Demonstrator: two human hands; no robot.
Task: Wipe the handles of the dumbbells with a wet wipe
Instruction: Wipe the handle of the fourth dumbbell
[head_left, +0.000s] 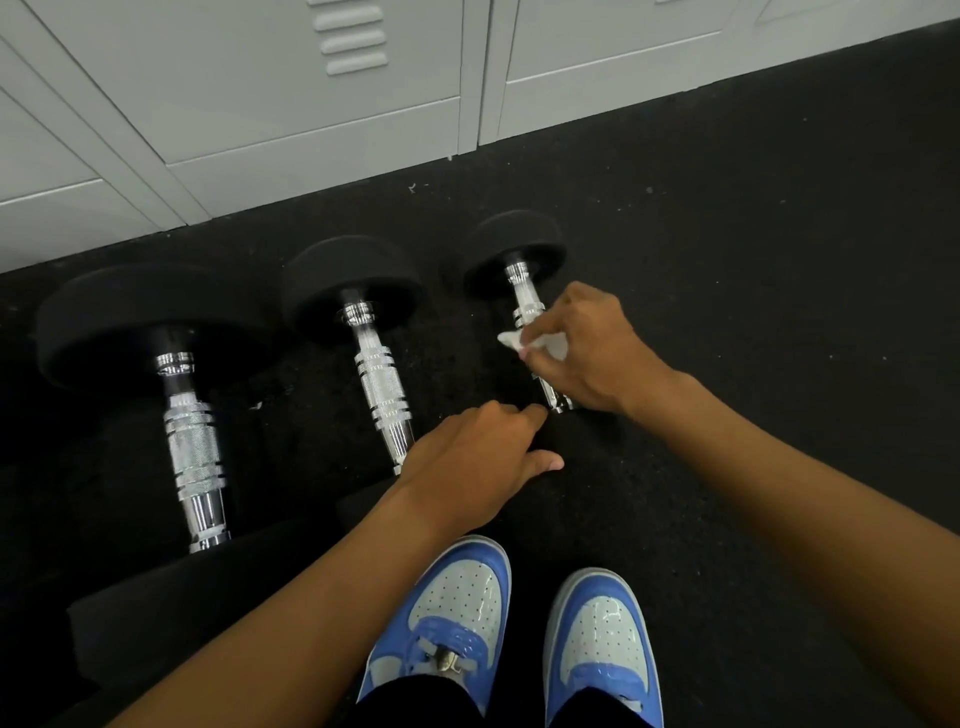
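Standing nearest the camera are two blue and pale shoes (514, 629), their heels running off the bottom edge under dark trouser cuffs. Both forearms are reaching forward from the lower corners, cut off before the elbows.

Just ahead of the shoes, the left hand (475, 462) is resting palm down on the near black head of the right dumbbell (530, 312), fingers loosely curled over it. That head is blending so fully into the black rubber floor (753, 260) that its outline is hard to make out, so how firmly the fingers are gripping it cannot be told.

Slightly farther on, the right hand (587, 348) is curling round the chrome handle of this same dumbbell, pinching a white wet wipe (537, 344) against the metal. The hand is hiding most of the handle's middle; only the upper chrome section and a short stub near the wrist are showing. Motion blur is softening the wipe's edges.

To the left, the middle dumbbell (376, 374) is lying on the floor, its near head covered by the left hand and wrist. Farther left, the largest dumbbell (195, 447) is lying alongside; its near head is sinking into shadow beneath the left forearm and is barely readable.

All three far heads are pointing towards a row of grey metal lockers (260, 104) standing at the back, whose upper parts are running out of view at the top.
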